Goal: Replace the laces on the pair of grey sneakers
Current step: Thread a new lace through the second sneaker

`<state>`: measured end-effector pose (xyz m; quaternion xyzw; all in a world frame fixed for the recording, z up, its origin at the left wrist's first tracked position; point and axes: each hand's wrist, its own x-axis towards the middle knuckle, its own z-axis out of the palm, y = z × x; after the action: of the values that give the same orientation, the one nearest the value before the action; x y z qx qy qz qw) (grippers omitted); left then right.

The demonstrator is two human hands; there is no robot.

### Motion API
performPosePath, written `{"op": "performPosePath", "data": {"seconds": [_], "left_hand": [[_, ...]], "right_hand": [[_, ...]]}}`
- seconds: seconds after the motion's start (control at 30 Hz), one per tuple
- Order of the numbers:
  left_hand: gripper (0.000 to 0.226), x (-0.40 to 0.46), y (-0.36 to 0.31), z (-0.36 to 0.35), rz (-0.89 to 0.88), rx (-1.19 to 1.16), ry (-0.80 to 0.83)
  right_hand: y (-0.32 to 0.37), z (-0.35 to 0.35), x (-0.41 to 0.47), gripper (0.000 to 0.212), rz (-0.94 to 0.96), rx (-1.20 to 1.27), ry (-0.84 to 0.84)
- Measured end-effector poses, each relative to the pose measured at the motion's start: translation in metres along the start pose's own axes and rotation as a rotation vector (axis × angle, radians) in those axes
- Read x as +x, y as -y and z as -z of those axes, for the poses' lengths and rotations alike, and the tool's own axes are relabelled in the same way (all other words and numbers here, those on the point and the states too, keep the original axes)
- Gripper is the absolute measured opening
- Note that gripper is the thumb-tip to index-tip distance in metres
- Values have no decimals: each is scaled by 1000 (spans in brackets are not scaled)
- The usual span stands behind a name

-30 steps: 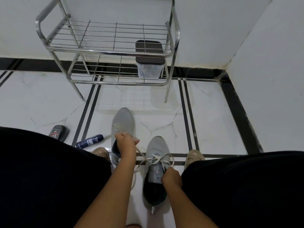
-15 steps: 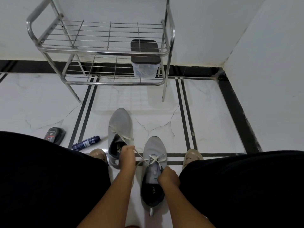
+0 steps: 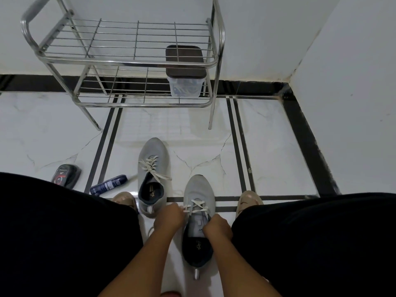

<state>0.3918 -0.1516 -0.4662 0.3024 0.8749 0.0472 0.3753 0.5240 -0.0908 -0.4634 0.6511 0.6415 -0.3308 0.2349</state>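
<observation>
Pinching the cream lace (image 3: 196,207) of the nearer grey sneaker (image 3: 198,202), we have our left hand (image 3: 170,217) curled at the shoe's left edge, with the lace running out from its fingertips across the eyelets. Our right hand (image 3: 217,227) is curled at the shoe's right edge, just behind the lacing; its fingers close on the collar or a lace end, and we cannot tell which. This sneaker lies on the white floor (image 3: 267,146) between our two hands, toe pointing away from us, its dark lining open toward our wrists.

Just beyond our left hand stands the second grey sneaker (image 3: 152,168), also toe away, touched by neither hand. Its lace (image 3: 151,166) crosses the upper eyelets and one loose end trails off toward the right.

To either side of our hands, our feet in tan slippers (image 3: 248,201) peek out from under our black-clad knees (image 3: 64,232). Farther left of our left hand, a dark blue spray can (image 3: 108,185) lies on its side, and beyond it a small black container (image 3: 65,175) with a red label.

Well ahead of both hands, a steel wire rack (image 3: 128,61) stands against the wall. On its lower shelf, toward the right, sits a clear plastic box (image 3: 185,86) with a dark lid.
</observation>
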Motion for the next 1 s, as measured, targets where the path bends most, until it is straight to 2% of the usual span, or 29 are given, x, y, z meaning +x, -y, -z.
{"op": "performPosePath", "data": {"seconds": [0.13,0.27,0.4,0.5,0.6,0.77,0.83,0.9,1.0], "left_hand": [[36,-11,11,4,197,-84,-156],[55,-14,18,-3,226,15,-114],[47,-12,17,-7,150,51,-106],[28,-14,8,-7,-15,213,-266],[28,-11,1,-12,-172,247,-238],[37,-8,-4,-9,-86,262,-155],[41,-7,-10,-5,-5,134,-62],[42,-8,-19,8,91,-110,0],[24,-6,-35,33,126,-565,58]], "right_hand": [[-1,1,3,35,-25,21,-9],[0,1,4,34,-2,-19,-28],[1,0,6,38,16,-56,-18],[1,-1,7,38,34,-76,-23],[0,-2,7,34,67,-87,-34],[0,-4,8,33,75,-92,-21],[1,-2,8,33,77,-92,-23],[2,0,7,33,81,-78,-8],[6,5,1,37,85,-8,27]]}}
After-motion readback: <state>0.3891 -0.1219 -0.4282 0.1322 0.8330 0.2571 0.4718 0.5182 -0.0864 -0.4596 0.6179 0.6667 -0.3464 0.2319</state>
